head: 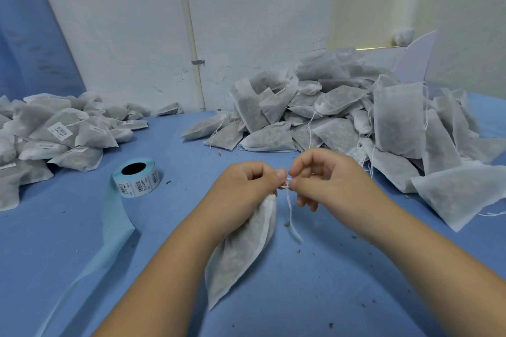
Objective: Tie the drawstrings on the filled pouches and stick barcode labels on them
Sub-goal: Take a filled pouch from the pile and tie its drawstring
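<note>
— Where's the pouch (243,249)?
— Mid-bench, near me. My left hand (246,186) grips its neck, and the body slants down over the blue bench (342,282). My right hand (328,175) pinches the drawstring (290,208) beside my left thumb.
— Around it?
— 1 label roll (137,178) to the left, labelled pouches (54,131) far left, unlabelled heap (356,117) far right.

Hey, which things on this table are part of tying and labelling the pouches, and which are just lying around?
In the job: pouch in the left hand, drawstring pinched by the right hand, label roll, unlabelled pile, labelled pile.
Lying about: wall pipe, loose crumbs, spent backing strip.
</note>
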Available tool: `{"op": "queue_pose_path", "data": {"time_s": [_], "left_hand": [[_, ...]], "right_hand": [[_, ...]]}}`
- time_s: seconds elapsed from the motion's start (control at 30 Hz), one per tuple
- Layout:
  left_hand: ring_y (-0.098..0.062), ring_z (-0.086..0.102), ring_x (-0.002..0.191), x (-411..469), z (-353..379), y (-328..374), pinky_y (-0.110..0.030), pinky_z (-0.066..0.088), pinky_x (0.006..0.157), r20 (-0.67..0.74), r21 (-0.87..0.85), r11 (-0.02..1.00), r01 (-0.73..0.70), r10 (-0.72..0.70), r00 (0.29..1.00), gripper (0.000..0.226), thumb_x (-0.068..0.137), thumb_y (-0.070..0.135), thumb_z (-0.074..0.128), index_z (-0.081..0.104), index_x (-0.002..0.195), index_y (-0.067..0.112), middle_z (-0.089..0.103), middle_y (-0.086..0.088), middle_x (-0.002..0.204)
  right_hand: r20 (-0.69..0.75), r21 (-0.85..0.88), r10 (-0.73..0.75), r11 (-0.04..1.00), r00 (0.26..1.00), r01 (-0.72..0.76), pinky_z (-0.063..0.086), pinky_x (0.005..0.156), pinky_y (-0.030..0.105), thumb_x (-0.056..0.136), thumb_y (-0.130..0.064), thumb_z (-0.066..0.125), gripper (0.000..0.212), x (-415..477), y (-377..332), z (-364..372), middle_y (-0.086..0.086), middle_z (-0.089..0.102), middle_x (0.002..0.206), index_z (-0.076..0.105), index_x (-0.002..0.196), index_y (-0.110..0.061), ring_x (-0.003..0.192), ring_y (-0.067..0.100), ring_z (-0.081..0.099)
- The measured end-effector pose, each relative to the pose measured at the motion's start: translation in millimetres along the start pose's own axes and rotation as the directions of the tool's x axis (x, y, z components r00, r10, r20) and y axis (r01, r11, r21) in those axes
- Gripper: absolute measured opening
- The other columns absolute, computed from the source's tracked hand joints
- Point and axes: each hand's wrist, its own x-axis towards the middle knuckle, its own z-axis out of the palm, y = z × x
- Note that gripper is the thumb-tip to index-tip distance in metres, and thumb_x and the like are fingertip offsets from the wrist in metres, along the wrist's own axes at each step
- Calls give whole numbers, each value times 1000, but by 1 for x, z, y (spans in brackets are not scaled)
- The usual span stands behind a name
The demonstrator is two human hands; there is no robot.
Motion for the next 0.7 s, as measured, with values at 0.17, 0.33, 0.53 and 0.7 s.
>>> {"op": "queue_pose_path", "data": {"time_s": [0.17, 0.33, 0.53, 0.7], "left_hand": [[0, 45, 50, -1, 5, 1, -8, 33, 48, 6, 20, 999, -27, 27, 1000, 33, 91, 38, 66, 65, 60, 29, 61, 15, 64], [2, 38, 40, -1, 7, 1, -8, 29, 42, -2, 52, 998, -39, 40, 999, 39, 92, 35, 65, 63, 53, 33, 54, 18, 54], [0, 34, 39, 0, 3, 1, -10, 28, 40, 12, 110, 994, -12, 11, 1000, 35, 91, 33, 67, 63, 57, 28, 46, 17, 47], [-3, 30, 39, -1, -3, 1, -14, 26, 39, 58, 147, 989, 15, -24, 998, 30, 89, 36, 69, 68, 76, 8, 41, 14, 47]], "right_hand": [[-75, -158, -17, 987, 997, 5, 44, 50, 24, 81, -3, 64, 19, -2, 1, 4, -6, 64, 64, 67, 77, -21, 55, 10, 58], [-99, -330, -112, 941, 989, 74, 35, 40, 10, 78, -15, 67, 16, -5, 1, 6, -20, 60, 58, 72, 69, -27, 44, 0, 47], [-13, -259, 95, 961, 995, -95, 44, 48, 17, 81, -15, 68, 12, -2, 2, 2, -13, 63, 56, 73, 72, -22, 51, -1, 56], [150, -35, 316, 949, 937, -314, 44, 56, 25, 79, -14, 67, 13, -3, -1, -3, -2, 64, 63, 72, 68, -16, 57, 10, 61]]}}
